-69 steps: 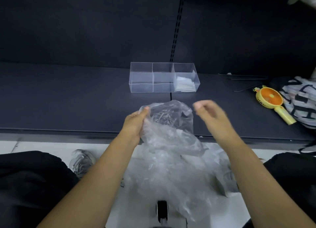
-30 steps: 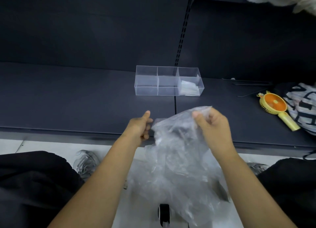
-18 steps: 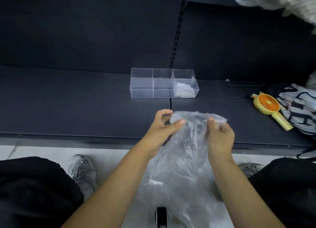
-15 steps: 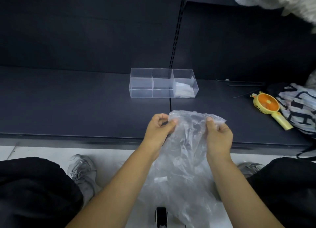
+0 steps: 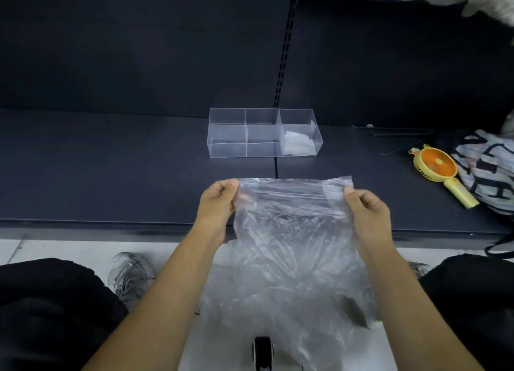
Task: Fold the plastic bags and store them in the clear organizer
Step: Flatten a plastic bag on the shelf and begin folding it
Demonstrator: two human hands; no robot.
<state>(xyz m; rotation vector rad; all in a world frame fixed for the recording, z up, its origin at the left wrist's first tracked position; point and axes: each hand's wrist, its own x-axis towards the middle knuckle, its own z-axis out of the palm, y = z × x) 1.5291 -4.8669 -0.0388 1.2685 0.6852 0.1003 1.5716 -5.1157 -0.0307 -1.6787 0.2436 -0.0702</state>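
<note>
A clear plastic bag (image 5: 292, 220) hangs stretched flat between my hands above the front edge of the dark shelf. My left hand (image 5: 218, 201) pinches its top left corner and my right hand (image 5: 365, 206) pinches its top right corner. The bag's lower part drapes down toward the floor over more crumpled clear plastic (image 5: 292, 301). The clear organizer (image 5: 228, 133) with three compartments stands farther back on the shelf. Its right compartment holds a folded bag (image 5: 299, 145); the left and middle ones look empty.
The dark shelf (image 5: 111, 176) stretches left and right with a dark back wall. An orange and yellow handheld fan (image 5: 442, 173) lies at the right beside a striped bag (image 5: 489, 170). Grey shoes (image 5: 130, 273) and dark trouser legs sit below the shelf edge.
My hands have moved apart along the bag's top edge, spreading it from a bunched state into a flat sheet. Earlier my left hand gripped it alone before my right took hold.
</note>
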